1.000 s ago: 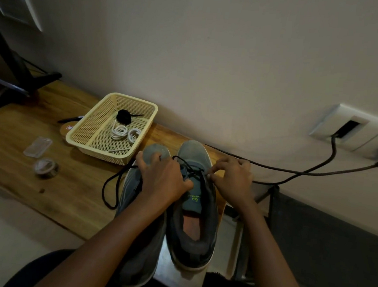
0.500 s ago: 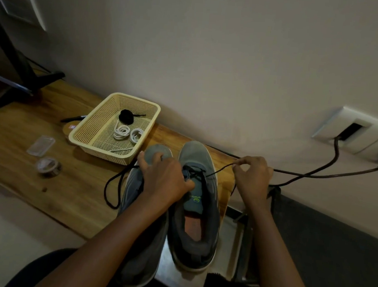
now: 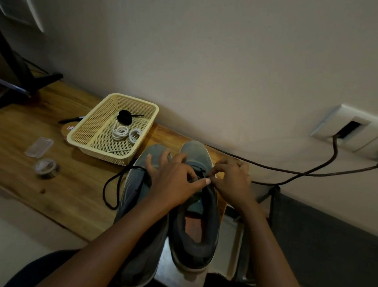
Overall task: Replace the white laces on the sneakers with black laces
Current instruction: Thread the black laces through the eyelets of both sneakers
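Note:
Two grey sneakers stand side by side at the desk's near edge, toes toward the wall: the left sneaker [image 3: 134, 198] and the right sneaker [image 3: 196, 225]. A black lace [image 3: 115, 182] runs from the right sneaker's eyelets and loops out over the wood to the left. My left hand [image 3: 171, 180] lies over both sneakers, its thumb pressing at the right sneaker's eyelets. My right hand [image 3: 231, 180] pinches the black lace at those eyelets. The cream basket [image 3: 89, 133] holds two coiled white laces [image 3: 126, 134] and a rolled black lace [image 3: 124, 116].
A clear plastic lid [image 3: 39, 147] and a small round container [image 3: 46, 167] lie on the wooden desk [image 3: 21, 139] left of the basket. A black monitor stand [image 3: 14, 77] occupies the far left. A black cable [image 3: 305, 173] runs from the wall socket [image 3: 352, 129] behind the sneakers.
My right hand, which had pulled the black lace out to the right, has come back in to the right sneaker's eyelets. My left hand's thumb has shifted toward it.

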Demonstrator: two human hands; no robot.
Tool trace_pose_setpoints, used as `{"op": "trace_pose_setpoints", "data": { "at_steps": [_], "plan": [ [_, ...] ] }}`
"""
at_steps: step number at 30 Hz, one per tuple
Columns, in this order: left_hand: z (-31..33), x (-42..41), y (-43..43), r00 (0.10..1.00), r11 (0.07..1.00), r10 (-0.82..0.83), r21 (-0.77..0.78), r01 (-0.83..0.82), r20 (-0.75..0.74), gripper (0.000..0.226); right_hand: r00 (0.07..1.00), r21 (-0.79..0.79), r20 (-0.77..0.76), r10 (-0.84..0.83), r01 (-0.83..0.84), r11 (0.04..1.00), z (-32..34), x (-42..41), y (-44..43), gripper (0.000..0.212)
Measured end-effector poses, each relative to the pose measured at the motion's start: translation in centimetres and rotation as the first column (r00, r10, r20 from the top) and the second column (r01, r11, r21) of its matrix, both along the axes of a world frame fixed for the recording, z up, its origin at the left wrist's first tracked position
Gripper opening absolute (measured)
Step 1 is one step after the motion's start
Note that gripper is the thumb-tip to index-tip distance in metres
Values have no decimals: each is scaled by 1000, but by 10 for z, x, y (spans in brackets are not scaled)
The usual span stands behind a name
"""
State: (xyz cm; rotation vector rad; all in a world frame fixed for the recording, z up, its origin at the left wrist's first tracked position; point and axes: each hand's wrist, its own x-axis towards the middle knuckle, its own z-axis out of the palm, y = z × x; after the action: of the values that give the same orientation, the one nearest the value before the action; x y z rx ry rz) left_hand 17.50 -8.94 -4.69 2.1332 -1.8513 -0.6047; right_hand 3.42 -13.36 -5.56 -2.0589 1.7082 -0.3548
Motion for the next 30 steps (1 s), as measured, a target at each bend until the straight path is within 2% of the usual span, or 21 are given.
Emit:
{"op": "trace_pose_setpoints", "data": {
  "at_steps": [3, 8, 14, 18, 25, 30],
  "plan": [
    [0, -5, 0, 998, 1000, -4, 0, 4, -67, 43, 999, -31, -42, 8, -9, 999, -1, 3, 1, 10],
    [1, -2, -1, 997, 998, 51, 46, -48, -64, 18, 999, -51, -37, -33, 31, 998, -3, 0, 0, 12],
    [9, -7, 1, 999, 997, 50, 57, -49, -11, 34, 986, -108, -38, -163, 158, 982, -4, 1, -1, 12],
    [7, -8, 0, 998, 997, 58, 56, -57, -9, 20, 968, -142, 39, -247, 250, 958, -3, 2, 0, 10],
    [6, -8, 0, 998, 997, 57, 59, -57, 3, 19, 949, -178, 53, -311, 316, 932, -6, 12, 5, 17],
    [8, -8, 1, 1000, 997, 12, 75, -14, 18, 23, 943, -138, 83, -324, 332, 933, -6, 11, 3, 15]
  ]
}}
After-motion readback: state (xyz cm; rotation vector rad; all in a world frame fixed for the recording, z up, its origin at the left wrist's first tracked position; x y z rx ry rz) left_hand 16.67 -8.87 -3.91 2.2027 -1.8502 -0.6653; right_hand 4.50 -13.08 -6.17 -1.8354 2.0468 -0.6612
